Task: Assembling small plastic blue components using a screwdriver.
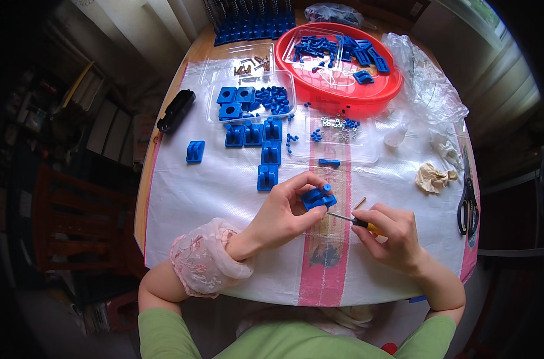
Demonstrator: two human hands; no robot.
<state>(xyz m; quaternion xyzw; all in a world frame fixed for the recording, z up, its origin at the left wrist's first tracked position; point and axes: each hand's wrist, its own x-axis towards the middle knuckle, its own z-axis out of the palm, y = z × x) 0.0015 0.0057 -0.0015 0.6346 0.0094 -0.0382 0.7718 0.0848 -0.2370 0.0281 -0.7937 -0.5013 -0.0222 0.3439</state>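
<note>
My left hand (287,208) grips a small blue plastic part (317,197) with a flat base and raised pieces, between thumb and fingers. In my right hand (392,233) is a screwdriver (360,223) with a black and yellow handle. Its thin metal shaft points left, and the tip reaches the blue part by my left thumb; whether it sits in a hole I cannot tell. Just above the right hand lies a copper-coloured pin (360,203). A blue lever piece (329,163) rests farther off. Left of my hands, similar blue assemblies (267,178) stand in a column.
A clear tray (251,116) holds square blue blocks and small blue pieces; behind it, another holds copper-coloured screws (244,70). A red basin (367,93) carries blue parts. Small rings and beads (343,127) lie on a clear lid. Scissors (467,206) and crumpled paper (434,178) sit right.
</note>
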